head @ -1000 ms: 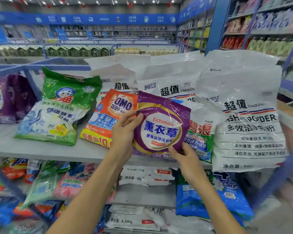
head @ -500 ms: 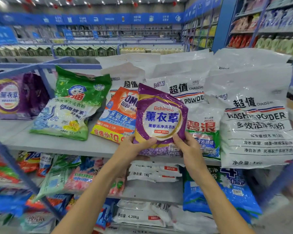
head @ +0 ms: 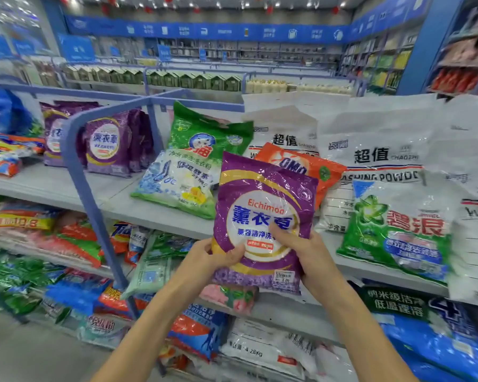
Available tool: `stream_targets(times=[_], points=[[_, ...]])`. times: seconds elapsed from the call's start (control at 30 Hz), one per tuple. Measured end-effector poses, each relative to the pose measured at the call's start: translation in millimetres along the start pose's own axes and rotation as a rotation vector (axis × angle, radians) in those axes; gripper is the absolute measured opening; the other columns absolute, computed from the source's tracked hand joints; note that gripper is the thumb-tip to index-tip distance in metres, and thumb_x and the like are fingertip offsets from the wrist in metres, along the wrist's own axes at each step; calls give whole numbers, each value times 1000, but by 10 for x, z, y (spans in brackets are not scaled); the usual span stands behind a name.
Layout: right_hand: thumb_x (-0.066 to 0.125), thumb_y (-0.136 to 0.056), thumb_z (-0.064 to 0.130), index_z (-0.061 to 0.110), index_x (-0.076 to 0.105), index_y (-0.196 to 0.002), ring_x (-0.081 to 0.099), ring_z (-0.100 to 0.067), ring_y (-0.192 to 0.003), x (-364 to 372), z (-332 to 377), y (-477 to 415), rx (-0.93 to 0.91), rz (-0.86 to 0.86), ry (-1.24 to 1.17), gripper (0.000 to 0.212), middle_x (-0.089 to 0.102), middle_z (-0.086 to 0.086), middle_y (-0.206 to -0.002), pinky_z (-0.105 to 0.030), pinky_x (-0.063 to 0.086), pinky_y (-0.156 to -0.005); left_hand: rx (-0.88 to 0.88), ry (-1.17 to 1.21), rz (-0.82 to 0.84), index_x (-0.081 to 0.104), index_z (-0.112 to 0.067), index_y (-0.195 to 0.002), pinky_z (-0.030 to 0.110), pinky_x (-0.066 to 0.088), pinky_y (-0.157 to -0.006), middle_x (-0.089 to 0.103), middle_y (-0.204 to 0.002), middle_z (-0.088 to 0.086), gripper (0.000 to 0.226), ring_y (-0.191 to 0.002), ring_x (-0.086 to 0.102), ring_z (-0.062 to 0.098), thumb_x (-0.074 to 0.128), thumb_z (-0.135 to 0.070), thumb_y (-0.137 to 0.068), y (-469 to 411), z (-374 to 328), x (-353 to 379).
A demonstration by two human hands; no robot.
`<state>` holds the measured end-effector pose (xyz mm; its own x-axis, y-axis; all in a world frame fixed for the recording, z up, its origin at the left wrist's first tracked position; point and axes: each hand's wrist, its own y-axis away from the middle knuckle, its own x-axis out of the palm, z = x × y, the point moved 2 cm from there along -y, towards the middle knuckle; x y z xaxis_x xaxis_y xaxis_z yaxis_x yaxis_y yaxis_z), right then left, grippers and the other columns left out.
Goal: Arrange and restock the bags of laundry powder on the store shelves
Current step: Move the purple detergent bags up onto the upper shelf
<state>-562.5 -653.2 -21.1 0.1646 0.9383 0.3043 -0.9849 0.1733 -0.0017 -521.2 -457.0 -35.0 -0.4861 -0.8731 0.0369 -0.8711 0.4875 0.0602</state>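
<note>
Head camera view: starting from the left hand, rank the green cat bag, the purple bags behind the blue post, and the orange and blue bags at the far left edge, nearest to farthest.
1. Green cat bag, on the top shelf just up and left of the left hand.
2. Purple bags, farther left, behind the blue post.
3. Orange and blue bags, at the far left edge.

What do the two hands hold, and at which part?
Both the left hand and right hand grip the purple bag by its lower part.

bare shelf (head: pixel 47 186) beside purple bags (head: pixel 108 144) | blue post (head: pixel 86 188) intrudes
</note>
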Motion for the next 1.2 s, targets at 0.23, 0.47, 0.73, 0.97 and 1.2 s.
stream_targets(times=[0.23,0.47,0.73,0.97,1.2], points=[[75,-87,14,5,70,-121,75,-40,-98,1319,-313,-177,41,60,-88,36,76,-21,-109,-54,61,-88,4,121,-150,82,-15,-97,33,58,-85,78,-109,11,22,-98,76,27,66,-28,-89,625,-45,-1144],[76,-82,28,8,71,-119,75,-38,-96,2650,-721,-218,65,202,-98,41,77,-19,-107,-51,61,-87,35,256,-415,70,-13,-121,41,57,-85,77,-110,11,43,-97,75,30,65,-36,-85,1265,-42,-2258],[70,-92,18,6,73,-111,75,-39,-88,3775,-1033,-453,108,258,-85,22,78,-18,-99,-55,61,-84,-28,203,-585,81,-30,-104,54,53,-100,76,-112,14,57,-104,73,36,44,-69,-85,1681,-86,-3250],[75,-90,16,6,75,-104,76,-35,-83,4524,-1142,-935,75,254,-147,17,78,-20,-100,-45,64,-73,-54,213,-640,79,-18,-107,52,58,-93,77,-107,16,56,-97,75,37,56,-62,-81,1567,-65,-4080],[76,-90,22,21,79,-98,77,-34,-93,5226,-1261,-1703,18,153,-301,8,79,-11,-103,-53,61,-86,51,172,-548,80,-13,-98,41,63,-73,77,-106,20,31,-89,76,36,91,-9,-69,1120,-219,-5018]])
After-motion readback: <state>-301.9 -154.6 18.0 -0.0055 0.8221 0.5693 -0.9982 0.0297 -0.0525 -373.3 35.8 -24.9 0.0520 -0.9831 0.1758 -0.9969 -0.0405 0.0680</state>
